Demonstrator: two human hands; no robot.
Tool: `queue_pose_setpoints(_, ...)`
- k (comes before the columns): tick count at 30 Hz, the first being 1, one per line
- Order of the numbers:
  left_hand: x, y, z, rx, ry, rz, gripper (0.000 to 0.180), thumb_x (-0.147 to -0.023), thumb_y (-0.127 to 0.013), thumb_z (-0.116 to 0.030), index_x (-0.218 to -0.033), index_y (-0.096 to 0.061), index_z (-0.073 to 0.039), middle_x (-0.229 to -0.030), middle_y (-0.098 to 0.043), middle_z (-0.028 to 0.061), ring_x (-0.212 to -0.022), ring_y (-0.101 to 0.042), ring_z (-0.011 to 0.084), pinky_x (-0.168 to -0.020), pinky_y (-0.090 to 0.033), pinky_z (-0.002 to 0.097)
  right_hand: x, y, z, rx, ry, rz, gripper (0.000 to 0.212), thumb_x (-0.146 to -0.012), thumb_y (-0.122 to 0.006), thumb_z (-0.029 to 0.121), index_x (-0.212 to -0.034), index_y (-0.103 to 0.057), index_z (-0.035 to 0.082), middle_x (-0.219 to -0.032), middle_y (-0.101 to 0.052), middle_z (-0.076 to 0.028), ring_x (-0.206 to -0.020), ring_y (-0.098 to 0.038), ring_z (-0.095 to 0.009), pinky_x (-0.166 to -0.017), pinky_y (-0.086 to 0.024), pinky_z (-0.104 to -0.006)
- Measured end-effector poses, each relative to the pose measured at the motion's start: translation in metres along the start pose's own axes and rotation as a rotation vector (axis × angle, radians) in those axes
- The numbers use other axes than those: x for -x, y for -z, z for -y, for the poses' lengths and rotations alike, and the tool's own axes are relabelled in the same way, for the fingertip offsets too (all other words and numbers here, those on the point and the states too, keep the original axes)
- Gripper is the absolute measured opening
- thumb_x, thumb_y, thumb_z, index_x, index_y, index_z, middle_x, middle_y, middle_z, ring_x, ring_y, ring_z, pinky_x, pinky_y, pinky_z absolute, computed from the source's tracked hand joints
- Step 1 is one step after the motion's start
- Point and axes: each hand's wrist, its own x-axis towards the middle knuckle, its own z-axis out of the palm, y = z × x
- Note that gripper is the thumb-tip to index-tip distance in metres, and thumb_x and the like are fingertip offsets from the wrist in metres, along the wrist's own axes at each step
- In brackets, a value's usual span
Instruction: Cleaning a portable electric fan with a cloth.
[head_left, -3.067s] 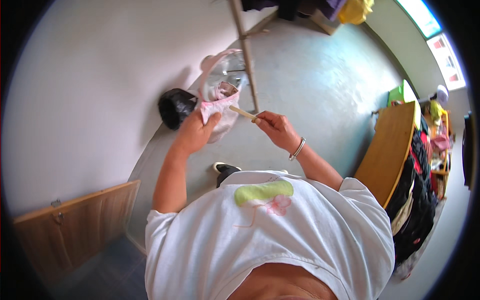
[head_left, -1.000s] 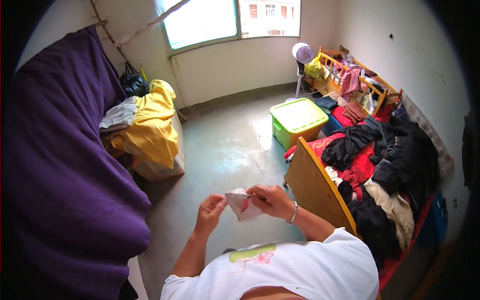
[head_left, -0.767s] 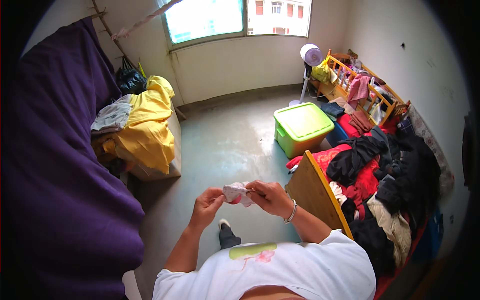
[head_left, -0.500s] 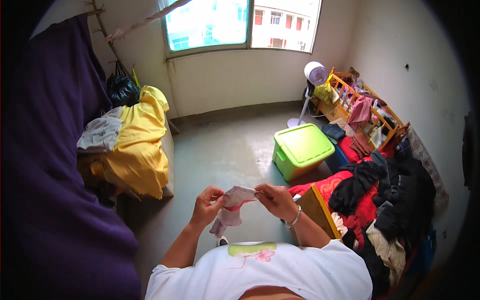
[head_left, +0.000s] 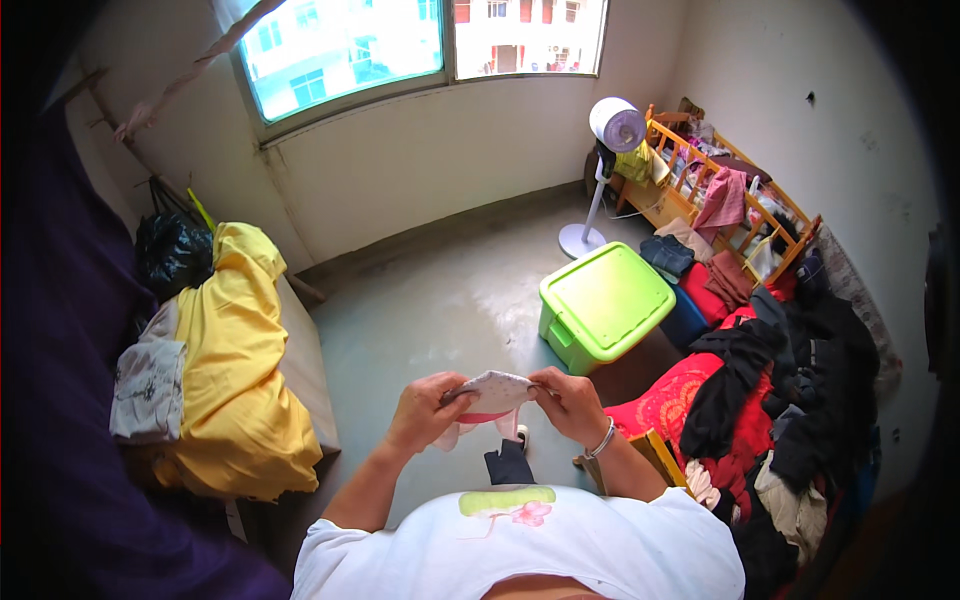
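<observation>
A small white patterned cloth piece with a pink-red band [head_left: 496,388], perhaps a baby garment or sock, is stretched between my two hands in front of my chest. My left hand [head_left: 428,410] pinches its left edge between thumb and fingers. On the opposite edge, my right hand [head_left: 570,404], with a silver bangle at the wrist, grips it the same way. Paler pink-white fabric hangs below the band, partly hidden by the left hand. Beyond the right hand stands a lime-green lidded storage box [head_left: 607,302].
On the right, a heap of red and black clothes [head_left: 690,390] spreads near a wooden crib [head_left: 722,180] filled with cloth. A white standing fan [head_left: 616,126] is behind the box. Yellow cloth [head_left: 225,350], a black bag [head_left: 172,252] and a purple curtain [head_left: 70,400] are left.
My view has shifted, so the window and yellow cloth sit further left. The cloth's hanging part has swung rightward and up between my hands. A dark trouser leg and shoe now show below.
</observation>
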Motion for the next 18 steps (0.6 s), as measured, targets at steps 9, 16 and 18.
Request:
queue_pose_setpoints(9, -0.155, 0.018, 0.049, 0.364, 0.216, 0.079, 0.02, -0.087, -0.066, -0.01, -0.104, -0.06, -0.004, -0.075, -0.056, 0.0007, -0.067, -0.052, 0.0071, -0.059, -0.045, 0.0233, -0.161, 0.014, -0.097, -0.082, 0.039, 0.102, 0.013, -0.085, -0.067, 0.005, -0.097, -0.064, 0.004, -0.077, -0.066, -0.01, -0.063, -0.066, -0.02, -0.058, -0.053, -0.0282)
queue_pose_setpoints(16, -0.261, 0.042, 0.098, 0.141, 0.046, -0.144, 0.008, -0.084, -0.066, -0.006, -0.09, -0.062, -0.004, -0.082, -0.058, -0.0007, -0.072, -0.053, 0.0072, -0.061, -0.044, 0.0216, -0.274, -0.01, -0.148, -0.12, 0.131, 0.166, 0.01, -0.084, -0.065, 0.013, -0.092, -0.065, 0.008, -0.074, -0.066, -0.01, -0.061, -0.065, -0.026, -0.055, -0.05, -0.0336)
queue_pose_setpoints(18, -0.29, 0.049, 0.115, 0.408, 0.124, -0.082, 0.007, -0.085, -0.066, -0.009, -0.088, -0.061, -0.005, -0.091, -0.059, -0.0008, -0.075, -0.053, 0.0071, -0.063, -0.043, 0.0227, -0.3, -0.017, -0.168, -0.222, 0.059, 0.157, 0.011, -0.082, -0.068, 0.011, -0.092, -0.066, 0.008, -0.075, -0.067, -0.009, -0.059, -0.064, -0.024, -0.053, -0.05, -0.0315)
